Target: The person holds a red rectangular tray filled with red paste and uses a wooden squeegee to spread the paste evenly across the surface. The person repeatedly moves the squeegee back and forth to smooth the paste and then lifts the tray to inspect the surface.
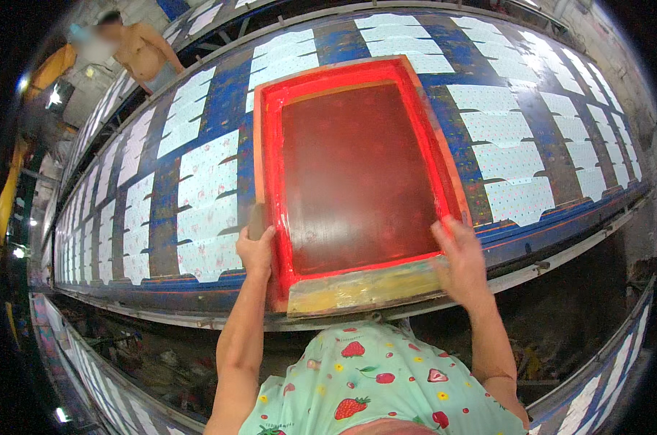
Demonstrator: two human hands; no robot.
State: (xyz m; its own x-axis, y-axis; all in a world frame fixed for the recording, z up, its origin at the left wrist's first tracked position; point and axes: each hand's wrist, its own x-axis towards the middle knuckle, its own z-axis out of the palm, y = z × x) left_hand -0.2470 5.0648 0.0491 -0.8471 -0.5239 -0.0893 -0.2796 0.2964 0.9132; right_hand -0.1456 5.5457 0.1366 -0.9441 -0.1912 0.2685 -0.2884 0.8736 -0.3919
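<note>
A large screen printing frame (272,167) with red-coated inner borders and a dark reddish mesh (357,174) lies in front of me, over the long printing table. My left hand (256,251) is closed at the frame's left side, near its lower corner, beside a brownish flat piece (257,220). On the right side my right hand (460,259) grips the frame's edge near the lower corner, slightly smeared by motion. A yellowish, stained strip (364,288) runs along the frame's near end. The undersides of the frame and some fingers are hidden.
Rows of pale printed fabric pieces (509,156) lie on the blue-stained table (216,116) on both sides of the frame. A metal rail (560,250) follows the table's near edge. At the far left, a person (148,54) stands beyond the table. Another table (100,373) is behind me.
</note>
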